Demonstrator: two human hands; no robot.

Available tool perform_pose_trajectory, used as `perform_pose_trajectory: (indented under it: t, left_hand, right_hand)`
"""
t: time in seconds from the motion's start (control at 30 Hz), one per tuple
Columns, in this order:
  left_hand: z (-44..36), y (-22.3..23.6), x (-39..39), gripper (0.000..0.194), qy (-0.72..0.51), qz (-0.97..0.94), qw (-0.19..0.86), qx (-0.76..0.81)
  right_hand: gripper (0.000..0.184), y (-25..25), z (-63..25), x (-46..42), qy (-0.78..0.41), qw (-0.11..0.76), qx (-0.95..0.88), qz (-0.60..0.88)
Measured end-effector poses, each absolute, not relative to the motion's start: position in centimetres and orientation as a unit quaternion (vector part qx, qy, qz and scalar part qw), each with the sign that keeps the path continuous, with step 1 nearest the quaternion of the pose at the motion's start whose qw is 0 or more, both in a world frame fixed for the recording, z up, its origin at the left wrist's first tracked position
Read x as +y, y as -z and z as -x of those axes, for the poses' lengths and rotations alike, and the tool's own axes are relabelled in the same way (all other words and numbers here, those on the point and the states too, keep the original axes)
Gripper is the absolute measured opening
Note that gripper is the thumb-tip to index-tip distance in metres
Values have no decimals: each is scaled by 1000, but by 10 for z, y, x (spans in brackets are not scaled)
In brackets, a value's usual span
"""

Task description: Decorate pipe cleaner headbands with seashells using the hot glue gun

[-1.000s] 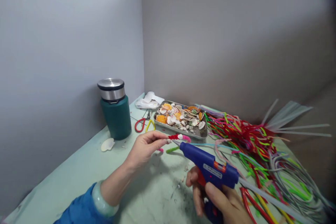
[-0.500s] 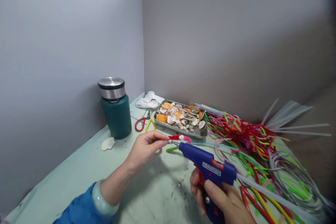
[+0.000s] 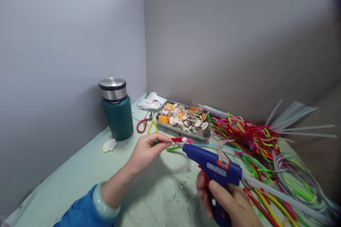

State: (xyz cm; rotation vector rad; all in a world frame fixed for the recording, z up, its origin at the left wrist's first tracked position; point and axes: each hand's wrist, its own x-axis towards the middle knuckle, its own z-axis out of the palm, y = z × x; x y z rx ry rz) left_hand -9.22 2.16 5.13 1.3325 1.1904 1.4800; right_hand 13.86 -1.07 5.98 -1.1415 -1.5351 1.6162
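Thumb and fingertips of my left hand (image 3: 147, 151) pinch a fuzzy pipe cleaner (image 3: 176, 139), red and pink, with small white shells (image 3: 184, 140) on it. A green fuzzy length (image 3: 173, 148) shows just below; whether it is joined to the red one I cannot tell. My right hand (image 3: 229, 200) is wrapped round the handle of a blue glue gun (image 3: 204, 158), fingers at its red trigger. A clear glue stick (image 3: 277, 191) sticks out of its back. The nozzle points left and sits right at my left fingertips, close to a small white shell there.
A metal tray (image 3: 183, 132) of shells lies behind my hands, with red-and-yellow-handled scissors (image 3: 151, 126) and a white plastic bag (image 3: 149, 104) beside it. A green flask (image 3: 117, 117) and a loose shell (image 3: 109, 145) stand left. Tangled pipe cleaners (image 3: 247, 131) and glue sticks (image 3: 293, 117) spread right.
The glue gun and my right hand have shifted slightly right and down. The green length has moved a little left and up. My left hand has barely moved.
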Motion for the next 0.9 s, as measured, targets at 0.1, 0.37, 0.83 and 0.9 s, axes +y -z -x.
perform_pose_trajectory:
  t: [0.1, 0.37, 0.83, 0.9]
  left_hand:
    - [93, -51, 21, 4, -583, -539, 391, 466]
    - [93, -53, 21, 5, -580, -579, 371, 436]
    - [94, -48, 22, 5, -586, -596, 351, 422]
    - [94, -47, 23, 5, -585, -598, 350, 421]
  right_hand:
    - [48, -68, -138, -12, -599, 314, -589, 442]
    - [48, -72, -142, -10, -564, 282, -630, 453]
    - [51, -81, -147, -10, -514, 234, -666, 487]
    - [51, -82, -150, -10, -489, 228, -678, 499]
